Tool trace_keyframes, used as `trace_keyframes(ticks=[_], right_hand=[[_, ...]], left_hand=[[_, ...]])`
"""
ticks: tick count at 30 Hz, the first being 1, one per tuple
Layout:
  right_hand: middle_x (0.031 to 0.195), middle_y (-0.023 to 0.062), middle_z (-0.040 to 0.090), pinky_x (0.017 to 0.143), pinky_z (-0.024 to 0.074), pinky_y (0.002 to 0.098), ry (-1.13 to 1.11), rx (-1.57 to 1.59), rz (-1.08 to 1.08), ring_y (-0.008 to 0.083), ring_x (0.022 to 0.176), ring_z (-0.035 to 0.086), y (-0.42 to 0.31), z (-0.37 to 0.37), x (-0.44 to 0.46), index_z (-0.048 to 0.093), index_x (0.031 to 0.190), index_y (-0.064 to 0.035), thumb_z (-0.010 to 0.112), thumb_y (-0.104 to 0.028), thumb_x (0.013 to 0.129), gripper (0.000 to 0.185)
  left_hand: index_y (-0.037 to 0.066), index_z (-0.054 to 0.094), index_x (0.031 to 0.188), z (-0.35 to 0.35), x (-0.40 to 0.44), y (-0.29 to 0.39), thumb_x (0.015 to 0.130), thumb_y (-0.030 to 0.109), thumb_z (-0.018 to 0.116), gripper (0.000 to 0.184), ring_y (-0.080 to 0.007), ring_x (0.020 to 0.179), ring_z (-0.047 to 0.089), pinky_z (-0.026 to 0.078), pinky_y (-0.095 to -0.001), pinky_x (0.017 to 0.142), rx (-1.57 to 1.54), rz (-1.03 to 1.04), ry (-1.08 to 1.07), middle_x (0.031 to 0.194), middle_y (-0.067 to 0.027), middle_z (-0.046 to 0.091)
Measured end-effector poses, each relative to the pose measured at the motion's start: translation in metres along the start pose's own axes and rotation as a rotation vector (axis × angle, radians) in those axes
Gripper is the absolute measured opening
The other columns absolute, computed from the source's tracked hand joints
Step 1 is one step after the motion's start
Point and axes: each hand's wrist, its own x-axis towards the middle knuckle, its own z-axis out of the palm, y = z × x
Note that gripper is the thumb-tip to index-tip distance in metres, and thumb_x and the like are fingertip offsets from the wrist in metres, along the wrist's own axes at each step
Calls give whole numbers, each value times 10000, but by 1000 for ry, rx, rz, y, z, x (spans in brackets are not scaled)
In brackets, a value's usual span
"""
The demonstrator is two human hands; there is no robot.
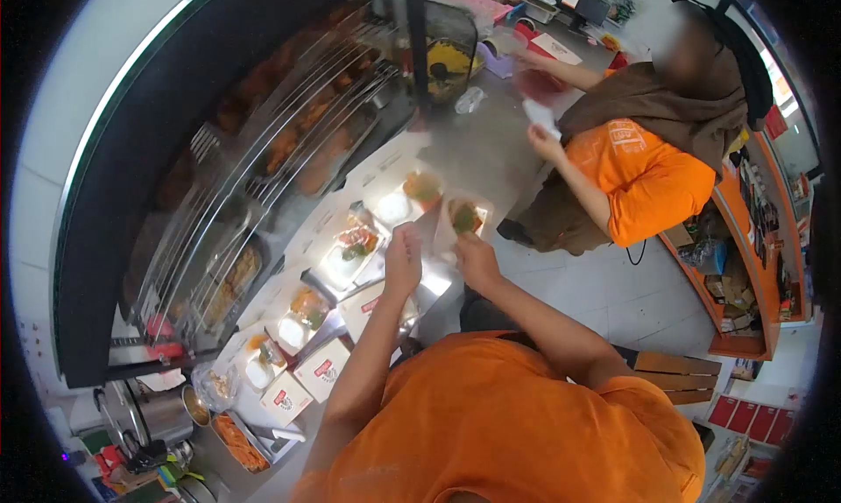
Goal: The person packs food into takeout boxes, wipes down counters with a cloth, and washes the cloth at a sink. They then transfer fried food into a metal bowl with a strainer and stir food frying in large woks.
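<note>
Open boxes (308,232): white mounds (392,208), garnished food (357,242) inside. Clear bag (435,232): left hand's (403,260), right hand's (477,262) fingers closed on it.

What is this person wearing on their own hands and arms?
Both the left hand and the right hand are bare, with no gloves. No watch or bracelet shows on either wrist. The forearms are uncovered; the orange shirt has short sleeves, the right one plain where it shows.
</note>
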Motion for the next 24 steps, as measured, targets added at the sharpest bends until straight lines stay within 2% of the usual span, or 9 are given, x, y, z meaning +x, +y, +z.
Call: trace_keyframes(ticks=[1, 4, 5, 9, 12, 15, 18, 21, 24], right_hand=[[957, 188, 625, 721, 527, 478, -36, -5, -39, 401, 858, 654, 14, -12, -2, 667, 991, -27, 670, -92, 843, 161], [989, 166, 606, 740, 535, 474, -151, -6, -114, 397, 845, 648, 35, -67, 0, 649, 969, -28, 673, -82, 824, 157], [1006, 157, 604, 760, 538, 472, -189, -3, -112, 394, 863, 647, 44, -86, 1, 645, 969, -29, 670, -76, 820, 158], [1056, 136, 606, 847, 547, 434, -275, 24, -22, 364, 954, 640, 125, -114, 6, 646, 996, -32, 673, -61, 833, 168], [1151, 202, 641, 889, 526, 455, -65, 68, -319, 389, 1031, 629, 170, -130, 21, 620, 1195, -32, 563, -163, 967, 269], [1154, 203, 612, 900, 516, 444, -24, 98, -306, 378, 1013, 623, 188, -141, 26, 607, 1199, -25, 603, -171, 956, 283], [1169, 212, 567, 899, 517, 451, -125, 239, 74, 386, 992, 621, 194, -144, 27, 577, 1253, -50, 665, -236, 935, 380], [1128, 176, 530, 797, 544, 398, 148, -20, 3, 301, 837, 609, 179, -155, 29, 605, 1156, -64, 776, -178, 849, 370], [998, 146, 546, 719, 538, 385, 42, 37, 191, 298, 715, 575, 175, -162, 37, 562, 1120, -91, 799, -233, 840, 394]], left_hand=[[7, 427, 1421, 7, 14, 0, 945, -19, 557, 494, -286, 1116, 654, 527, -383, 928, 56, -56, -113, 1270, -178, 633], [-3, 289, 1528, 39, 45, -5, 888, -65, 581, 707, -319, 1336, 526, 449, -408, 1081, 94, -79, -230, 1466, -223, 492], [-10, 166, 1583, 51, 54, -7, 843, -102, 597, 862, -334, 1474, 367, 350, -415, 1183, 56, -115, -310, 1572, -241, 358], [-1, 98, 1612, 96, 74, -10, 833, -134, 579, 924, -335, 1527, 276, 252, -395, 1241, 111, 101, -330, 1601, -247, 323], [19, 214, 1590, 127, 86, 9, 811, -142, 578, 875, -375, 1513, 294, 284, -403, 1228, -115, 38, -258, 1583, -255, 358], [43, 392, 1499, 132, 97, 4, 803, -124, 588, 742, -420, 1436, 379, 367, -429, 1164, -10, -31, -368, 1515, -254, 436], [50, 535, 1362, 137, 90, -5, 810, -89, 609, 574, -449, 1292, 497, 445, -457, 1076, 107, 51, -346, 1410, -245, 516], [38, 604, 1250, 133, 90, 18, 830, -46, 638, 430, -446, 1123, 594, 499, -478, 994, 373, 348, -151, 1311, -235, 560], [37, 607, 1194, 140, 86, 6, 838, -3, 683, 367, -420, 1033, 623, 523, -467, 947, 374, 105, 49, 1263, -227, 570]])
